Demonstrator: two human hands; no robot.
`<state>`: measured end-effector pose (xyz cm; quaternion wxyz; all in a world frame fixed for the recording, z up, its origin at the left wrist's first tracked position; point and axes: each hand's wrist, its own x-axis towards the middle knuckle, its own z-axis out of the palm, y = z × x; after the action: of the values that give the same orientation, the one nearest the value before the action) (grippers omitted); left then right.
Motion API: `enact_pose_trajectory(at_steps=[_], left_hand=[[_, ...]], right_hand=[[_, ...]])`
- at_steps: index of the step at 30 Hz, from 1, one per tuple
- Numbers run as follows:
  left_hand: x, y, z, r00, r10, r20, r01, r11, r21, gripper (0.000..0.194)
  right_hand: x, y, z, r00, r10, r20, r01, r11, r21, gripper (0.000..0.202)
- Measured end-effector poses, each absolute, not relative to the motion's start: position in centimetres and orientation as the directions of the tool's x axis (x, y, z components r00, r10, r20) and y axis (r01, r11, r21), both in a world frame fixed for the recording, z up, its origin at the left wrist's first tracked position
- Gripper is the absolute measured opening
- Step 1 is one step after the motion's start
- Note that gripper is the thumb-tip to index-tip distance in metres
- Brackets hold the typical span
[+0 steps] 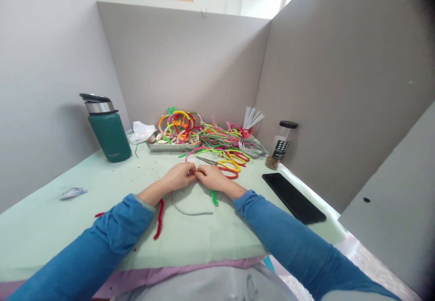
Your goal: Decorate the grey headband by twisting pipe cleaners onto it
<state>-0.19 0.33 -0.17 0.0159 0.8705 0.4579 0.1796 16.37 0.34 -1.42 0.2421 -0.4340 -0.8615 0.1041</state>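
My left grip (180, 175) and right grip (212, 178) meet, curled inward, over the counter's (217, 240) smooth, pale green cover; what lies between them is hidden, so I cannot tell whether either is closed on anything. A fuzzy pink stem (194, 151) rises just on the far side of the left. Nearer, a thin grey wire (192, 213) curves between a fluffy red strip (158, 219), left, and a green one (214, 198), right. Pointed metal scissors (212, 161) lie far right of the grips.

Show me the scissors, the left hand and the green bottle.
Scissors (210, 161): head view, on the blades.
Left hand (178, 175): head view, back of the hand.
Green bottle (110, 136): head view, middle of its body.
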Motion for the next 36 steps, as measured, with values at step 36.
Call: enact_pose_trajectory(at_steps=[36], left_hand=[[-0.07,0.30,-0.18,0.508,0.811,0.289,0.808,-0.565,0.165,0.016]], right_hand=[[16.54,0.18,-1.38,-0.517,0.793,0.324,0.698,0.609,-0.378,0.022]])
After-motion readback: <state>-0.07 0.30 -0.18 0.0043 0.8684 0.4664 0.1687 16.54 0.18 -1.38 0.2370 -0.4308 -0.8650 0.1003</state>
